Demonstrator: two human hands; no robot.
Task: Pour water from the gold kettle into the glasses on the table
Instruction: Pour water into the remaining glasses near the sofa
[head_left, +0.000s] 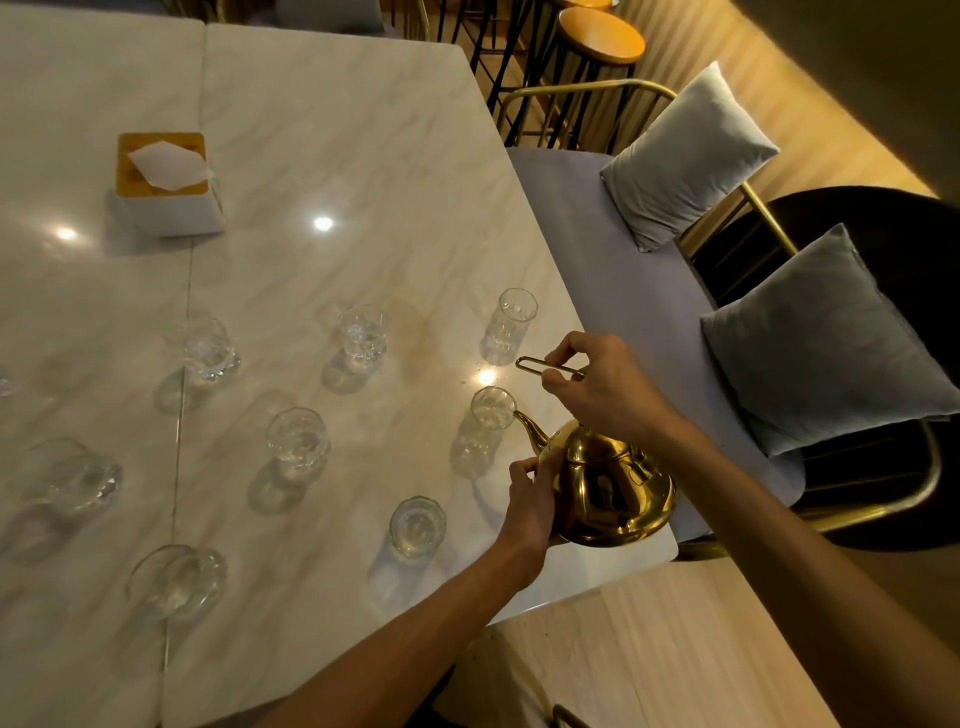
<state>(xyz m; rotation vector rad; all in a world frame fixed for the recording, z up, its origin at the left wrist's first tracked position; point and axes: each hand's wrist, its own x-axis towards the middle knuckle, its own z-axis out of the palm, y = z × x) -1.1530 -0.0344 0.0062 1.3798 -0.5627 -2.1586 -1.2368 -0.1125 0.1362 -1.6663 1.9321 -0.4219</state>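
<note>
Your right hand (605, 387) is raised, fingers pinched closed around a thin handle; your left hand (532, 501) curls against a rounded side, both forearms extended.

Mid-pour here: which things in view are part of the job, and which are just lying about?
Part of the job:
- gold kettle, right hand gripping its handle, left hand steadying its body
- glass under the spout
- the other glasses on the marble table, e.g.

Lying about:
- tissue box
- grey cushions
- wooden stools
</note>
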